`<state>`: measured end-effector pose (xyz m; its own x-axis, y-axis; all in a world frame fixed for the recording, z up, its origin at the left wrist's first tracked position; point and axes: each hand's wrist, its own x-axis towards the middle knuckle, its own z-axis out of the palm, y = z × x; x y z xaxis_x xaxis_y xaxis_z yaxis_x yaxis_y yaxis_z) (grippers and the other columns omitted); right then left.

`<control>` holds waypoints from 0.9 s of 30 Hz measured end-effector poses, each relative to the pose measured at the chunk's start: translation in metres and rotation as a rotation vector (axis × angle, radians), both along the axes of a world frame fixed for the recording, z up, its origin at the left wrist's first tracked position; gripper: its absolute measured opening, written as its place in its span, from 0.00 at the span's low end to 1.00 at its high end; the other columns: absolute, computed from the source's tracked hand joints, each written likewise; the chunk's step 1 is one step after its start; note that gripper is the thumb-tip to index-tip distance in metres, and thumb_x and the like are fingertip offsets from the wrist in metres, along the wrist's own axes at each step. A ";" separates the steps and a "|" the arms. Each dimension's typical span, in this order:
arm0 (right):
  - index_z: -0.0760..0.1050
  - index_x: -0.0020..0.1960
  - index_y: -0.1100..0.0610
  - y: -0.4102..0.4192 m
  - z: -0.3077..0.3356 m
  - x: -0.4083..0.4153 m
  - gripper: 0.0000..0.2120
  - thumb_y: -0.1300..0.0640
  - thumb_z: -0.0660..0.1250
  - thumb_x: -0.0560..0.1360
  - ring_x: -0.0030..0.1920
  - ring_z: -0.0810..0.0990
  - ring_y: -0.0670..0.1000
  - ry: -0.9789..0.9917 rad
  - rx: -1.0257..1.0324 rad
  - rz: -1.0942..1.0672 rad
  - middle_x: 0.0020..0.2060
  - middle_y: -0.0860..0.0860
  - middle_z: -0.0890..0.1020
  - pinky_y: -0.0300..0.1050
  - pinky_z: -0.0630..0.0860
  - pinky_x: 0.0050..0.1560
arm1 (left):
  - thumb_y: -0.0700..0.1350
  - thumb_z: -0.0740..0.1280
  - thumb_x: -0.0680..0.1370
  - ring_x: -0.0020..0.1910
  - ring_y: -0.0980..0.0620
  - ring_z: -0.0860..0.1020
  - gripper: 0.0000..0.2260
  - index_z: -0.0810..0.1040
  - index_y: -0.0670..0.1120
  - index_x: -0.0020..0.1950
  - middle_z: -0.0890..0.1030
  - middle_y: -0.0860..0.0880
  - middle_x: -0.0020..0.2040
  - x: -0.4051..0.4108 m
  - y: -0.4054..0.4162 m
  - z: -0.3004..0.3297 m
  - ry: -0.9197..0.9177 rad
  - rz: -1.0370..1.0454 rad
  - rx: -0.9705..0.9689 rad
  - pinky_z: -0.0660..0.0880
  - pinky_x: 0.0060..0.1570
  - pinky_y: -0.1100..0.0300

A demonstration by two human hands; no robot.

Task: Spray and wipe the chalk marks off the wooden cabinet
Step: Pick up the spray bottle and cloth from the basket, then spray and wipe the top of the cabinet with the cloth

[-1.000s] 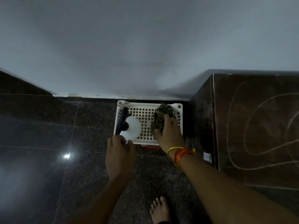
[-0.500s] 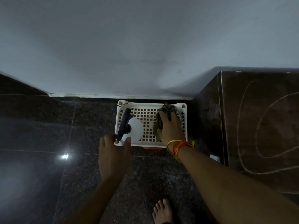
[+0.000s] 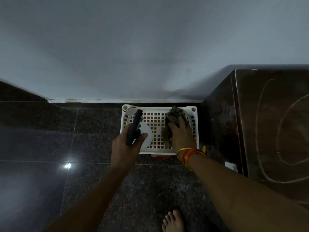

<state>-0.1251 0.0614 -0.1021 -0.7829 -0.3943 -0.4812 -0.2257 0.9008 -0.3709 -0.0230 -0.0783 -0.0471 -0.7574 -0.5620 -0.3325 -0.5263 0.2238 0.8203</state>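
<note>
Head view: at frame centre a white perforated basket sits on the dark floor against the wall. The left hand is wrapped around the dark trigger head of a white spray bottle in the basket's left half. The right hand grips an olive cloth in its right half. The wooden cabinet at right edge bears chalk marks.

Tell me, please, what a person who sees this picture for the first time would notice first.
First, the white basket on the dark floor by the wall, with both hands in it: the left hand grips the spray bottle, and the right hand holds a crumpled cloth. Next, the curved chalk marks on the wooden cabinet at the right.
</note>
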 end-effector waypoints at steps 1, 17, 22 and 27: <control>0.67 0.69 0.54 0.001 0.000 -0.001 0.21 0.59 0.62 0.77 0.70 0.63 0.62 0.031 -0.018 -0.006 0.73 0.57 0.59 0.56 0.66 0.69 | 0.44 0.72 0.74 0.49 0.64 0.78 0.14 0.77 0.49 0.59 0.78 0.59 0.48 -0.001 0.001 0.000 -0.001 0.007 -0.007 0.75 0.51 0.63; 0.68 0.63 0.53 0.030 0.086 -0.009 0.22 0.64 0.64 0.70 0.56 0.75 0.56 0.131 -0.499 -0.322 0.57 0.54 0.75 0.52 0.75 0.57 | 0.40 0.67 0.78 0.42 0.67 0.80 0.13 0.76 0.45 0.63 0.81 0.55 0.45 -0.012 0.038 0.059 0.159 0.181 -0.015 0.76 0.40 0.72; 0.70 0.61 0.56 0.063 0.126 -0.017 0.19 0.61 0.61 0.71 0.58 0.74 0.56 0.113 -0.530 -0.402 0.56 0.55 0.75 0.51 0.73 0.59 | 0.41 0.66 0.79 0.43 0.56 0.82 0.07 0.76 0.53 0.50 0.81 0.48 0.45 -0.013 0.078 0.087 0.193 0.213 0.080 0.78 0.36 0.68; 0.72 0.54 0.56 0.123 0.165 -0.034 0.11 0.61 0.62 0.72 0.48 0.71 0.52 0.098 -0.555 -0.433 0.50 0.56 0.72 0.38 0.64 0.47 | 0.42 0.65 0.79 0.45 0.52 0.82 0.06 0.77 0.54 0.52 0.82 0.50 0.46 -0.013 0.134 0.109 0.185 0.240 0.126 0.80 0.40 0.57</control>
